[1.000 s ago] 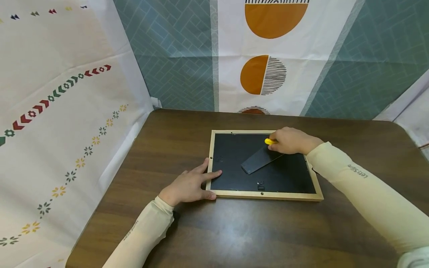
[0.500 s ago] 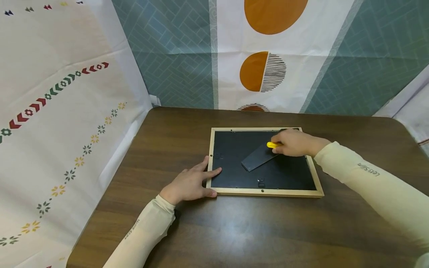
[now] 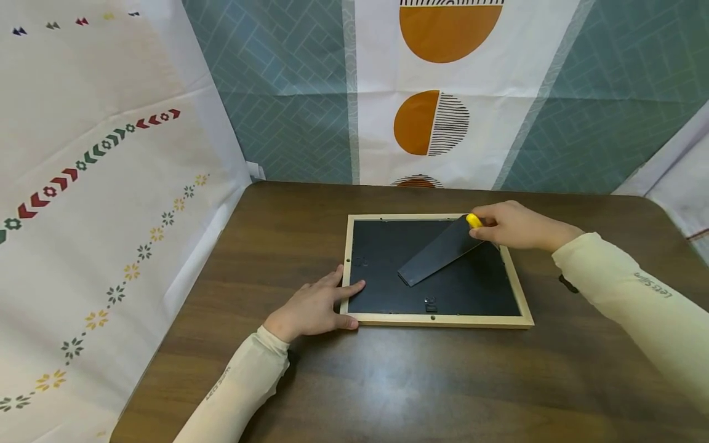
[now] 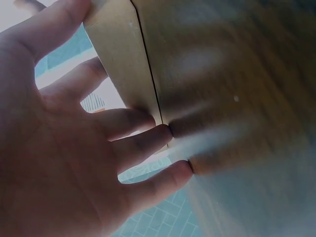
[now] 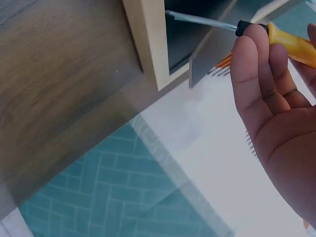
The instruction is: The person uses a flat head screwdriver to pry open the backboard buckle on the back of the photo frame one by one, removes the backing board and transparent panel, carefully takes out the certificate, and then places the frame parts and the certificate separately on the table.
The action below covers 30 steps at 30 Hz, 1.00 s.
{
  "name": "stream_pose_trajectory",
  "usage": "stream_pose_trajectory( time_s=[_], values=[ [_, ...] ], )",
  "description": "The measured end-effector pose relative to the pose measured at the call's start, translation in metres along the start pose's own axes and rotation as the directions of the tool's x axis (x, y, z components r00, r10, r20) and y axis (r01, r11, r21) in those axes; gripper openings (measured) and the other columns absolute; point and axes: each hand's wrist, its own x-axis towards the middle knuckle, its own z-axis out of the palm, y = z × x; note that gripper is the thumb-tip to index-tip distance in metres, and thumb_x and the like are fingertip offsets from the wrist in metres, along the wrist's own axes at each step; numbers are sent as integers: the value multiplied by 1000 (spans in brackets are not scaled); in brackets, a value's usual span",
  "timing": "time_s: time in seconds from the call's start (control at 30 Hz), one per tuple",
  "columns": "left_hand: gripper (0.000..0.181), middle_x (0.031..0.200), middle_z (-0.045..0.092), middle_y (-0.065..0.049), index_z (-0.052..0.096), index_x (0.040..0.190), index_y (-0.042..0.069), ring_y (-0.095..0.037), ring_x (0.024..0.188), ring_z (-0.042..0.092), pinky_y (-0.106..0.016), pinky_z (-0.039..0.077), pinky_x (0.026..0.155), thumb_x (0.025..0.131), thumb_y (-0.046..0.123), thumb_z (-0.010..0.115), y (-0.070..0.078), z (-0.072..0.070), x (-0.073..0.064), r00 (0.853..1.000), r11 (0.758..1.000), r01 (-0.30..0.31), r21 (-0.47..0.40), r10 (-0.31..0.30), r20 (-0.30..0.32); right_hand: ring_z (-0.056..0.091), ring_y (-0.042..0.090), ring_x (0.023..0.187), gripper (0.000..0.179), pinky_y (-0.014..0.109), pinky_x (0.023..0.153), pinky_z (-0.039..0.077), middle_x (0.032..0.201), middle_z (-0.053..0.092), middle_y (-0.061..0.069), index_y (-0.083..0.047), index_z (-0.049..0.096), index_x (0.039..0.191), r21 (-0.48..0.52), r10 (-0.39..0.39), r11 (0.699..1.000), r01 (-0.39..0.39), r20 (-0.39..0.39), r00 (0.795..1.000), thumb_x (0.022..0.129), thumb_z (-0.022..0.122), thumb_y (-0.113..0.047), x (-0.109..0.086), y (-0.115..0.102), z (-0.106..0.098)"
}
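A picture frame (image 3: 443,320) lies face down on the table, with a pale wooden rim and a black backing board (image 3: 382,246). A dark easel leg (image 3: 440,252) slants across the board. My left hand (image 3: 312,307) rests at the frame's left front corner, its fingers spread over the rim and side. In my right hand (image 3: 515,224), over the far right corner, is a screwdriver (image 3: 473,220) with a yellow handle. The right wrist view shows its metal shaft (image 5: 207,20), the tip near the rim's inner edge. Whether the tip touches is unclear.
The brown wooden table (image 3: 410,381) extends around the frame. Patterned cloth (image 3: 288,92) hangs behind the far edge, and white printed cloth (image 3: 127,184) hangs along the left side. A small hanger (image 3: 430,304) sits on the board near its front.
My right hand has moved right and away from me with the screwdriver, uncovering more of the easel leg. My left hand stays at the frame's corner.
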Motion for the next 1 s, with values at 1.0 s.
stream_pose_trajectory(
  time_s=[1.0],
  values=[
    [76,165,17,-16,37,157,34,-34,152,16,-66,21,111,91,52,71,1,2,1,1000,1000,-2,21,1,25,64,26,70,32,33,61,55,85,65,6,-4,65,124,159,121,981,-109,-64,991,100,66,-25,-42,32,-28]
  ],
)
